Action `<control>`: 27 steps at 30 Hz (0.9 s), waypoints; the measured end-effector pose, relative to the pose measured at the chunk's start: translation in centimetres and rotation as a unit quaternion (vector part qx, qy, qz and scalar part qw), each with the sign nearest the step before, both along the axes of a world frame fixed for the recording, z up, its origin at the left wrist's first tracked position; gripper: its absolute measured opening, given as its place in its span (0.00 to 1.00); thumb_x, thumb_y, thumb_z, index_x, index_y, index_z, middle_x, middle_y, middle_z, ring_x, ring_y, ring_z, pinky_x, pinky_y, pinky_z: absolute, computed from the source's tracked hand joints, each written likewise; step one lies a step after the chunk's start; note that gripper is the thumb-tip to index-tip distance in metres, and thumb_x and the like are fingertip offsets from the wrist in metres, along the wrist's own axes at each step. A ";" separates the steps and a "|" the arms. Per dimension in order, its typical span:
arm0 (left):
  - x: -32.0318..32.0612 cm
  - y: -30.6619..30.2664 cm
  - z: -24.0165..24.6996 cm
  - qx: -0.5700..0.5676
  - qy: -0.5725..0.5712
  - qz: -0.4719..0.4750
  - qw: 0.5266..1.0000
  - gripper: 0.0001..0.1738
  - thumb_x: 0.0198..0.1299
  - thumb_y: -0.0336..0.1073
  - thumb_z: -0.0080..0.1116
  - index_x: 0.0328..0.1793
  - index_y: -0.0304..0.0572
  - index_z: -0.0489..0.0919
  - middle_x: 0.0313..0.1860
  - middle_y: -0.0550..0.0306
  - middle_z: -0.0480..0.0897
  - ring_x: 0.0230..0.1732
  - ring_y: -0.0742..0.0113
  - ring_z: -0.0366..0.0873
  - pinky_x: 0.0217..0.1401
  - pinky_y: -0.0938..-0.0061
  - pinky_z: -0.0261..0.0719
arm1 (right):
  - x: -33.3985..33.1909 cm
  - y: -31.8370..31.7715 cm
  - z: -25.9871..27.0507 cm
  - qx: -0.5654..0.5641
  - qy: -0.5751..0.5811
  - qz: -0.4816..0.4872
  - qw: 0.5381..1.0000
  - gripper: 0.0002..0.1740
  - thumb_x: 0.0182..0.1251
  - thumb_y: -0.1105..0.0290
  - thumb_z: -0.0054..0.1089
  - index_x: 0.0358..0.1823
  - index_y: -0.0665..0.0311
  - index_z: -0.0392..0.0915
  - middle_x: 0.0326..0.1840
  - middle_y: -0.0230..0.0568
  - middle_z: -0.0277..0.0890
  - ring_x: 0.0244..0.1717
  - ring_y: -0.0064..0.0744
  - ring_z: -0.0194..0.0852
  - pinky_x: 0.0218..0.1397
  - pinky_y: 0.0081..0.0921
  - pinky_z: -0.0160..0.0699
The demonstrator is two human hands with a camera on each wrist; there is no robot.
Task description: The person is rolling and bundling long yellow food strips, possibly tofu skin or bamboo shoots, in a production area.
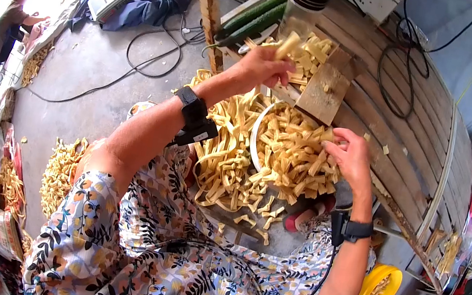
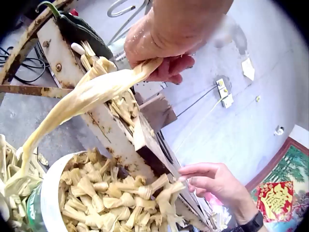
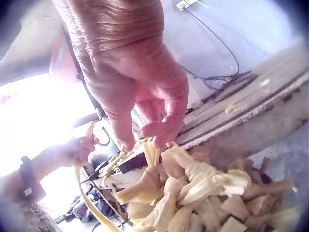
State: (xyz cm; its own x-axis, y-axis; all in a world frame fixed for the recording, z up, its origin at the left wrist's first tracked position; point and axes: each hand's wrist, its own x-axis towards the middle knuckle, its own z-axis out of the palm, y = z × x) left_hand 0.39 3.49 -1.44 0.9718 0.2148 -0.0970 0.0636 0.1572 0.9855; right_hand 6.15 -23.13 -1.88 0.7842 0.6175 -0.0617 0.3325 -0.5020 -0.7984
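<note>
My left hand is raised over the bench and grips one end of a long pale yellow strip, which hangs down in the left wrist view. My right hand is at the heap's far right side, thumb and fingertips pinching the end of a knotted strip. Below the hands, a bucket with a white rim is heaped with knotted strips. Loose long strips lie to its left. A wooden block sits on the bench beyond, beside short cut pieces.
Green cucumbers and a jar with a black lid stand at the back of the slatted bench. A black cable crosses the floor on the left. A yellow bucket is at lower right. Another person sits far left.
</note>
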 end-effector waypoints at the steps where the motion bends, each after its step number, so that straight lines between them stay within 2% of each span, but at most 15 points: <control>1: 0.3 1.2 -0.6 -0.020 -0.015 0.028 0.999 0.08 0.59 0.31 0.50 0.38 0.32 0.75 0.21 0.58 0.75 0.15 0.82 0.63 0.17 0.87 0.61 | 0.1 -0.3 0.3 -0.009 -0.080 -0.028 0.996 0.13 0.53 0.73 0.60 0.39 0.72 0.75 0.25 0.32 0.73 0.21 0.16 0.66 0.26 0.16 0.68; 2: 0.5 1.7 -0.4 -0.049 -0.027 0.062 0.997 0.08 0.59 0.31 0.50 0.38 0.31 0.74 0.21 0.58 0.76 0.14 0.81 0.64 0.16 0.87 0.60 | 0.4 -0.2 0.8 -0.017 -0.160 -0.054 0.985 0.12 0.53 0.73 0.60 0.38 0.72 0.75 0.25 0.32 0.73 0.21 0.17 0.66 0.26 0.17 0.69; 3: 0.6 2.0 -0.5 -0.069 -0.028 0.092 0.993 0.08 0.59 0.32 0.50 0.37 0.31 0.73 0.22 0.57 0.76 0.15 0.80 0.65 0.17 0.87 0.62 | 0.8 0.2 1.3 -0.006 -0.143 -0.091 0.985 0.12 0.53 0.74 0.61 0.38 0.71 0.75 0.26 0.32 0.73 0.22 0.16 0.66 0.25 0.16 0.69; 6: 0.8 1.9 -1.4 -0.085 0.003 0.139 0.987 0.11 0.57 0.36 0.53 0.37 0.34 0.73 0.24 0.57 0.77 0.21 0.72 0.77 0.23 0.83 0.74 | 1.3 3.3 2.7 0.134 -0.024 -0.108 0.985 0.13 0.53 0.74 0.61 0.40 0.70 0.75 0.26 0.33 0.74 0.23 0.16 0.67 0.24 0.16 0.68; 7: 0.6 1.6 -1.8 -0.090 0.014 0.139 0.986 0.11 0.57 0.36 0.53 0.38 0.34 0.73 0.25 0.56 0.78 0.23 0.71 0.78 0.23 0.83 0.74 | 1.7 4.8 2.6 0.163 0.008 -0.088 0.983 0.15 0.54 0.74 0.60 0.44 0.69 0.74 0.26 0.33 0.74 0.23 0.16 0.67 0.24 0.15 0.69; 8: 0.3 1.4 -1.9 -0.094 0.027 0.140 0.985 0.11 0.58 0.36 0.52 0.39 0.35 0.73 0.26 0.56 0.78 0.24 0.70 0.79 0.23 0.82 0.74 | 2.4 6.4 2.4 0.174 -0.024 -0.051 0.983 0.19 0.53 0.72 0.62 0.47 0.69 0.72 0.28 0.36 0.76 0.26 0.19 0.71 0.28 0.16 0.72; 9: 0.4 1.3 -2.0 -0.098 0.029 0.128 0.986 0.11 0.58 0.36 0.52 0.40 0.34 0.72 0.27 0.55 0.79 0.26 0.68 0.80 0.23 0.81 0.75 | 2.9 8.5 2.8 0.147 -0.165 -0.047 0.974 0.24 0.51 0.70 0.64 0.50 0.70 0.71 0.33 0.43 0.77 0.31 0.24 0.74 0.32 0.19 0.74; 10: 0.8 1.2 -2.1 -0.127 0.012 0.140 0.982 0.08 0.58 0.32 0.48 0.38 0.33 0.69 0.23 0.53 0.76 0.21 0.64 0.80 0.16 0.81 0.72 | 3.5 10.5 3.9 0.140 -0.172 -0.048 0.974 0.29 0.50 0.67 0.66 0.53 0.72 0.68 0.41 0.50 0.75 0.35 0.30 0.76 0.35 0.22 0.75; 11: 1.0 1.4 -2.0 -0.118 0.009 0.138 0.983 0.09 0.59 0.33 0.49 0.38 0.33 0.71 0.25 0.53 0.77 0.24 0.65 0.80 0.20 0.80 0.74 | 3.1 12.4 6.0 0.132 -0.149 -0.080 0.977 0.33 0.48 0.65 0.68 0.54 0.72 0.66 0.47 0.53 0.73 0.40 0.33 0.75 0.42 0.27 0.74; 14: 1.5 1.4 -2.2 -0.156 -0.007 0.156 0.975 0.10 0.59 0.34 0.50 0.39 0.31 0.71 0.28 0.52 0.78 0.26 0.64 0.80 0.25 0.80 0.77 | 7.8 16.6 4.8 0.184 -0.291 -0.093 0.934 0.36 0.44 0.63 0.71 0.54 0.71 0.65 0.49 0.53 0.71 0.46 0.36 0.72 0.50 0.31 0.70; 17: 1.1 1.5 -1.4 -0.167 -0.008 0.143 0.975 0.10 0.61 0.34 0.48 0.39 0.31 0.70 0.29 0.51 0.77 0.26 0.64 0.79 0.27 0.79 0.78 | 9.3 19.2 3.0 0.268 -0.216 -0.064 0.937 0.35 0.41 0.63 0.73 0.50 0.70 0.67 0.46 0.50 0.73 0.49 0.37 0.70 0.54 0.32 0.65; 20: 0.9 2.0 -1.3 -0.182 -0.020 0.140 0.973 0.10 0.61 0.34 0.46 0.39 0.32 0.70 0.29 0.52 0.77 0.27 0.64 0.79 0.28 0.78 0.77 | 10.2 20.1 1.3 0.295 -0.193 -0.026 0.936 0.33 0.40 0.63 0.73 0.47 0.68 0.68 0.43 0.45 0.74 0.46 0.34 0.71 0.53 0.29 0.66; 21: 0.6 2.1 -1.0 -0.184 -0.021 0.138 0.973 0.10 0.62 0.34 0.46 0.39 0.32 0.70 0.29 0.52 0.77 0.28 0.64 0.79 0.28 0.78 0.77 | 10.4 20.6 0.8 0.320 -0.164 -0.019 0.933 0.30 0.39 0.66 0.74 0.44 0.68 0.69 0.42 0.40 0.75 0.45 0.29 0.71 0.52 0.26 0.66; 24: 0.0 2.2 0.0 -0.200 -0.027 0.150 0.968 0.10 0.62 0.35 0.46 0.38 0.33 0.71 0.29 0.52 0.77 0.28 0.65 0.79 0.29 0.78 0.77 | 9.9 21.7 0.3 0.376 -0.151 -0.006 0.914 0.29 0.38 0.71 0.73 0.45 0.67 0.69 0.42 0.37 0.76 0.43 0.25 0.71 0.50 0.24 0.67; 27: -0.6 2.9 0.6 -0.207 -0.021 0.151 0.966 0.09 0.62 0.34 0.45 0.38 0.34 0.71 0.29 0.53 0.78 0.27 0.65 0.79 0.29 0.79 0.76 | 9.9 22.1 1.0 0.348 -0.150 -0.008 0.925 0.29 0.39 0.75 0.72 0.45 0.67 0.69 0.42 0.35 0.75 0.42 0.22 0.70 0.48 0.21 0.68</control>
